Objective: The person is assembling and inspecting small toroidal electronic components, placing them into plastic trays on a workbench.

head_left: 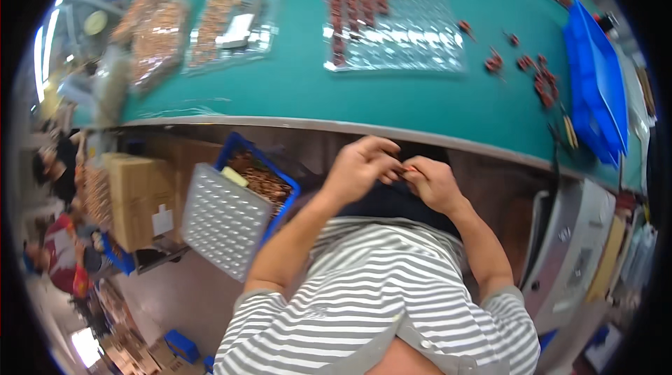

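Note:
My left hand [358,168] and my right hand [437,184] meet in front of my body, just off the front edge of the green table [294,91]. Between their fingertips is a small reddish part [404,170]; its exact kind is too small to make out. Both hands have their fingers pinched around it. On the table beyond lies a clear plastic tray [420,60] with pockets, several of its columns filled with dark red parts [360,0]. A few loose red parts [493,61] with thin wire ends lie to the tray's right.
Clear bags of copper-coloured parts [159,39] lie at the table's left. A blue bin [595,88] and a hand tool [568,130] are at the right. Below left, a moulded tray [224,217] leans on a blue crate [290,182] of coppery parts. Another person [63,256] sits farther left.

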`<state>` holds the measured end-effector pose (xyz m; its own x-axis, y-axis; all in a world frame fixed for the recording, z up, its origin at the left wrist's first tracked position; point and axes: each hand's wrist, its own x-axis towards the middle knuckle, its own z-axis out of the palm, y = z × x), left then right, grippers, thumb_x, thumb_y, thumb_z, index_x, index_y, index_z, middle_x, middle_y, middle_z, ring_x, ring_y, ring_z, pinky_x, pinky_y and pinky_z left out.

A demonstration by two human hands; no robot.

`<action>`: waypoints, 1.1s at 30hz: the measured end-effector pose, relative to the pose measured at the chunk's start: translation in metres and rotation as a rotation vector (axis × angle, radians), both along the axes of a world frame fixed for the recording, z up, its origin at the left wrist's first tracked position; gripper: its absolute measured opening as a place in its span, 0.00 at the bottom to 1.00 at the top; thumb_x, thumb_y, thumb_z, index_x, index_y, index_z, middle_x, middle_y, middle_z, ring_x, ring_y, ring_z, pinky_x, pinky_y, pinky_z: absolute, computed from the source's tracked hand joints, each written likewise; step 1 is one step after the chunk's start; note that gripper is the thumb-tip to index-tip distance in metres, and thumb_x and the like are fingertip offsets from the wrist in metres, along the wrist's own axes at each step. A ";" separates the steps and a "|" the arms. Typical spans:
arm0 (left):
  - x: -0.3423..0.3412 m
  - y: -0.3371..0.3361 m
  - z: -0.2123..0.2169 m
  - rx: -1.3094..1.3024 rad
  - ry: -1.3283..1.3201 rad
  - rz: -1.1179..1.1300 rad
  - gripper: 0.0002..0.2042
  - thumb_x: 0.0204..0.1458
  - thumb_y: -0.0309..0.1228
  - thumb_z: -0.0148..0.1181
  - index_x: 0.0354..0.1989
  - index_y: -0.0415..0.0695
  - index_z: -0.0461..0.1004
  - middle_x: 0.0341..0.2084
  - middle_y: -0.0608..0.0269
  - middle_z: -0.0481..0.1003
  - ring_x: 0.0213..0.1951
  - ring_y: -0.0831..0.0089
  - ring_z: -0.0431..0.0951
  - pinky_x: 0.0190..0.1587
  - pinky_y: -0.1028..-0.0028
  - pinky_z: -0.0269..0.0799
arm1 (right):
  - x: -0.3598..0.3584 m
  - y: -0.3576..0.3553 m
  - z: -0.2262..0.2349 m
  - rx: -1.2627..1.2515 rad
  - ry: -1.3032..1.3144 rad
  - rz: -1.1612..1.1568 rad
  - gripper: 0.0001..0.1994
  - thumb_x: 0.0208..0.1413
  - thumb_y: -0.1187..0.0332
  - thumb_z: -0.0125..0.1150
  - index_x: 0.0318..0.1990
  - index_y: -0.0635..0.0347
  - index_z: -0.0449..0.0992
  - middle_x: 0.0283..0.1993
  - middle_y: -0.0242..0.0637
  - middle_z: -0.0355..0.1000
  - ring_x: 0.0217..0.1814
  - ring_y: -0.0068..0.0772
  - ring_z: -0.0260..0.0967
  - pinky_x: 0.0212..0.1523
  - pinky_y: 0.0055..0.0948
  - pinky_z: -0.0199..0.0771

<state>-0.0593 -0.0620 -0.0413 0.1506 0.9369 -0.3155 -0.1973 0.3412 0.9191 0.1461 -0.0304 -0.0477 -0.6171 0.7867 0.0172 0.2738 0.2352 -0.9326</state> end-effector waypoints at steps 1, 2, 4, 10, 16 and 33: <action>0.001 0.003 -0.001 -0.015 -0.017 -0.019 0.13 0.58 0.21 0.56 0.50 0.32 0.70 0.33 0.50 0.80 0.31 0.73 0.81 0.35 0.77 0.79 | 0.002 -0.001 -0.006 -0.018 0.019 -0.015 0.05 0.60 0.71 0.57 0.37 0.64 0.74 0.25 0.39 0.71 0.23 0.31 0.71 0.25 0.28 0.71; 0.000 0.006 -0.004 -0.023 -0.017 -0.028 0.14 0.57 0.20 0.57 0.52 0.32 0.70 0.34 0.50 0.80 0.31 0.73 0.81 0.35 0.76 0.79 | 0.005 -0.003 -0.009 -0.028 -0.005 -0.040 0.05 0.60 0.71 0.57 0.37 0.64 0.74 0.25 0.39 0.71 0.23 0.31 0.71 0.25 0.28 0.71; 0.008 0.006 -0.004 -0.012 -0.013 -0.022 0.15 0.57 0.21 0.57 0.52 0.31 0.70 0.35 0.49 0.80 0.31 0.72 0.81 0.33 0.77 0.79 | 0.011 -0.004 -0.012 -0.047 0.042 -0.050 0.06 0.61 0.71 0.57 0.37 0.65 0.74 0.25 0.39 0.71 0.22 0.29 0.71 0.25 0.27 0.71; 0.005 0.007 0.015 0.036 0.320 -0.219 0.19 0.54 0.18 0.57 0.55 0.35 0.70 0.28 0.55 0.81 0.29 0.74 0.81 0.32 0.76 0.79 | 0.018 -0.006 -0.013 -0.029 0.001 0.003 0.06 0.62 0.71 0.56 0.37 0.66 0.74 0.24 0.38 0.71 0.21 0.28 0.71 0.24 0.27 0.71; -0.009 0.024 0.012 0.543 0.685 -0.349 0.20 0.52 0.18 0.58 0.55 0.40 0.72 0.26 0.52 0.81 0.29 0.71 0.83 0.31 0.74 0.79 | 0.009 0.008 -0.006 -0.077 -0.096 0.109 0.06 0.61 0.70 0.56 0.38 0.65 0.73 0.23 0.38 0.71 0.20 0.31 0.70 0.24 0.29 0.70; -0.005 0.023 0.005 0.621 0.612 -0.163 0.02 0.47 0.23 0.62 0.27 0.37 0.77 0.20 0.50 0.77 0.25 0.55 0.80 0.31 0.64 0.76 | 0.010 0.005 -0.009 0.036 -0.116 0.065 0.08 0.62 0.68 0.55 0.33 0.63 0.73 0.19 0.35 0.69 0.18 0.29 0.70 0.20 0.27 0.68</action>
<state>-0.0641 -0.0391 -0.0363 0.2684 0.9474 0.1744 0.3966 -0.2737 0.8762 0.1564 -0.0252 -0.0563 -0.6659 0.7455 -0.0300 0.3627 0.2884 -0.8862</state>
